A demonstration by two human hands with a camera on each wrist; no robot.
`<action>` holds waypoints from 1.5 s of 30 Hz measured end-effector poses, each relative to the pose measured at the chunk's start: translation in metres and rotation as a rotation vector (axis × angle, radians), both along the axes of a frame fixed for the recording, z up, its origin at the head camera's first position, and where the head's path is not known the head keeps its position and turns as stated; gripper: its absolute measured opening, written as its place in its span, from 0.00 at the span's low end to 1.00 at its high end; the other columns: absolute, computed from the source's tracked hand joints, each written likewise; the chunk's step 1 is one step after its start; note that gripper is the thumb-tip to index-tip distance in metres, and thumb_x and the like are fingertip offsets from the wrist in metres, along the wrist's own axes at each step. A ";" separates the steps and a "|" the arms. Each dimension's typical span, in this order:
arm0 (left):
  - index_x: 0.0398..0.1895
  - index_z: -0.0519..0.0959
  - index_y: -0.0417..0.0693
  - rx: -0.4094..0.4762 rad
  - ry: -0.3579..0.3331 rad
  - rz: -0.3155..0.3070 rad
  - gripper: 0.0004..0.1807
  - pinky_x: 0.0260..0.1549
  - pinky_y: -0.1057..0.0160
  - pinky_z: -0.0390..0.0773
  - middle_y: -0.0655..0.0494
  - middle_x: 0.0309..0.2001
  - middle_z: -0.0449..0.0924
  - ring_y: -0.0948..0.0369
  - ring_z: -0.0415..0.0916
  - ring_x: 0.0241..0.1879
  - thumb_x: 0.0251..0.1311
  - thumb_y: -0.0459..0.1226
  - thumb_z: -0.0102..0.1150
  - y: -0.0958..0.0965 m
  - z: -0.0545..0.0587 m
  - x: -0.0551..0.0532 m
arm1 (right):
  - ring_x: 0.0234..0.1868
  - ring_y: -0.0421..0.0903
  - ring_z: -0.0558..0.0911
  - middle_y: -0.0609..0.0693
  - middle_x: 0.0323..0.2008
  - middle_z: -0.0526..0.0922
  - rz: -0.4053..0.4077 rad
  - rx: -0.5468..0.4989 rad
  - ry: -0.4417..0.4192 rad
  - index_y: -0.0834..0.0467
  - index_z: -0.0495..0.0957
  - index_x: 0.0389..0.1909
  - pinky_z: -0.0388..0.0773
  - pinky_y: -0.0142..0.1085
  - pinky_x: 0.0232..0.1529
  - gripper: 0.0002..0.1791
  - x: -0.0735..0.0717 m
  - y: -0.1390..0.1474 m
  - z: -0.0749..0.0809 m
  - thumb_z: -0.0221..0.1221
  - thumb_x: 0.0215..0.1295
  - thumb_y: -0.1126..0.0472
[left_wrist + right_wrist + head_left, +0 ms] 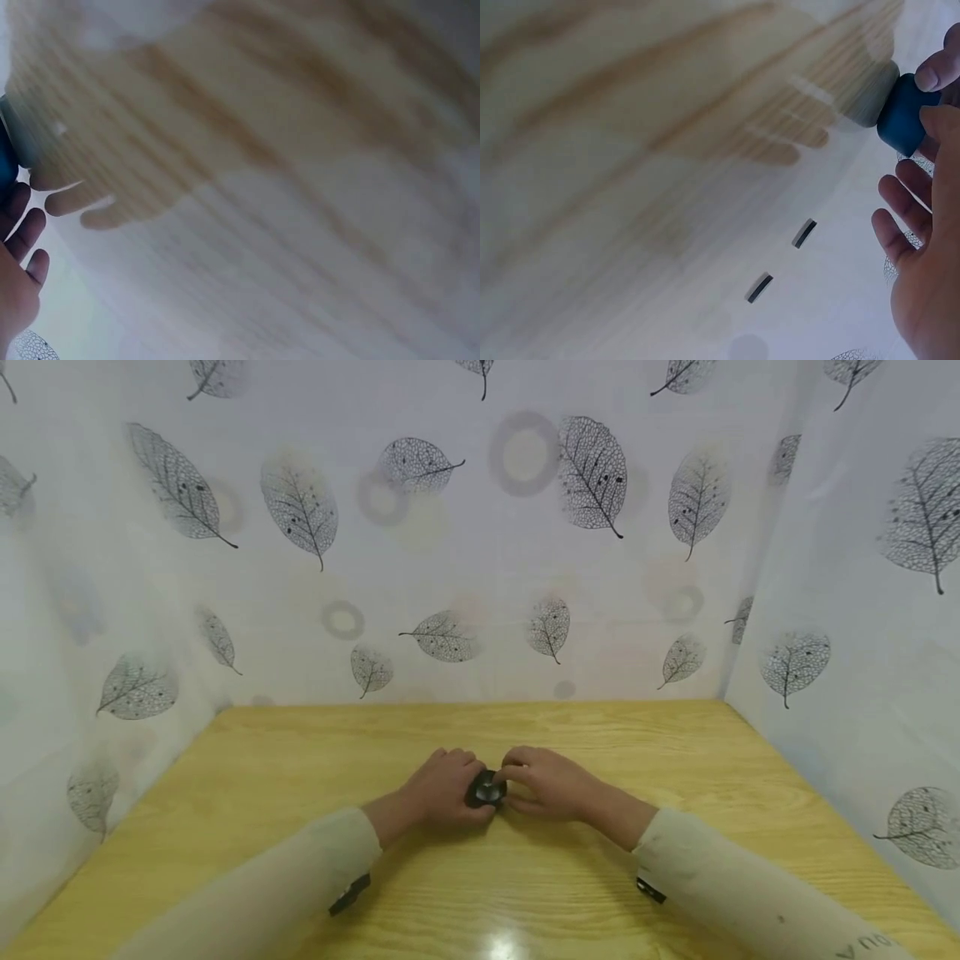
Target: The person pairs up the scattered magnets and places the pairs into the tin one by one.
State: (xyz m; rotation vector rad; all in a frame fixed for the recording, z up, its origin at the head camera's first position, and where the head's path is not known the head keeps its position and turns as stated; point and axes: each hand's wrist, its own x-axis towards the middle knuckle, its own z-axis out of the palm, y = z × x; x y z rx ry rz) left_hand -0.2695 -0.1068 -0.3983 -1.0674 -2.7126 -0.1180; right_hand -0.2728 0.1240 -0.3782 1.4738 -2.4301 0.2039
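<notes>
A small rounded object (487,788) sits on the table between both hands. From above it looks dark, with a shiny grey centre; in the right wrist view the same object (907,116) shows a smooth blue side. Its exact kind is unclear. My left hand (448,787) holds it from the left, thumb on the near side and fingers on the far side. From the right, my right hand (551,783) has curled fingers on it, with a fingertip at the top edge. In the left wrist view, only part of the left hand (16,255) and a sliver of the object appear.
The wooden table (300,752) stretches around the hands. White curtains with leaf prints (495,552) enclose the back and both sides. Two small dark strips (805,233) show on the pale glare in the right wrist view.
</notes>
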 end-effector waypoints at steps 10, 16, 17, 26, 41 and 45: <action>0.56 0.77 0.47 0.029 -0.019 0.027 0.42 0.46 0.56 0.70 0.55 0.48 0.79 0.59 0.74 0.47 0.55 0.71 0.53 0.005 0.002 0.000 | 0.44 0.47 0.82 0.49 0.42 0.84 -0.132 -0.038 0.053 0.57 0.82 0.46 0.80 0.42 0.49 0.13 -0.004 0.017 -0.004 0.65 0.65 0.55; 0.54 0.77 0.50 -0.007 -0.009 0.023 0.40 0.45 0.56 0.69 0.57 0.46 0.78 0.60 0.71 0.44 0.57 0.73 0.49 0.015 0.002 -0.001 | 0.37 0.44 0.80 0.49 0.37 0.83 -0.184 -0.018 0.062 0.57 0.82 0.44 0.79 0.40 0.43 0.12 -0.007 0.030 -0.006 0.66 0.63 0.56; 0.53 0.78 0.50 -0.009 -0.008 0.021 0.40 0.45 0.56 0.69 0.57 0.46 0.78 0.60 0.71 0.44 0.58 0.72 0.48 0.017 0.001 -0.001 | 0.37 0.44 0.80 0.49 0.37 0.82 -0.188 -0.018 0.065 0.57 0.82 0.43 0.79 0.40 0.42 0.12 -0.007 0.032 -0.006 0.66 0.63 0.56; 0.53 0.79 0.52 -0.008 0.000 -0.003 0.36 0.50 0.54 0.71 0.56 0.50 0.79 0.58 0.73 0.49 0.61 0.70 0.47 0.031 0.000 -0.004 | 0.35 0.46 0.81 0.49 0.34 0.82 -0.202 -0.056 0.069 0.57 0.82 0.39 0.79 0.41 0.39 0.06 -0.012 0.052 -0.010 0.65 0.62 0.62; 0.51 0.80 0.52 -0.038 0.050 -0.024 0.29 0.51 0.55 0.72 0.58 0.46 0.82 0.59 0.76 0.47 0.65 0.63 0.47 0.050 0.001 -0.006 | 0.37 0.47 0.82 0.50 0.35 0.83 -0.284 -0.029 0.087 0.59 0.83 0.37 0.80 0.42 0.41 0.07 -0.012 0.072 -0.010 0.66 0.62 0.59; 0.51 0.80 0.52 -0.064 0.059 -0.003 0.26 0.50 0.57 0.72 0.58 0.47 0.82 0.59 0.76 0.48 0.66 0.60 0.48 0.056 0.002 -0.004 | 0.38 0.49 0.82 0.50 0.35 0.83 -0.324 0.002 0.069 0.59 0.84 0.37 0.80 0.44 0.43 0.08 -0.012 0.076 -0.011 0.65 0.63 0.58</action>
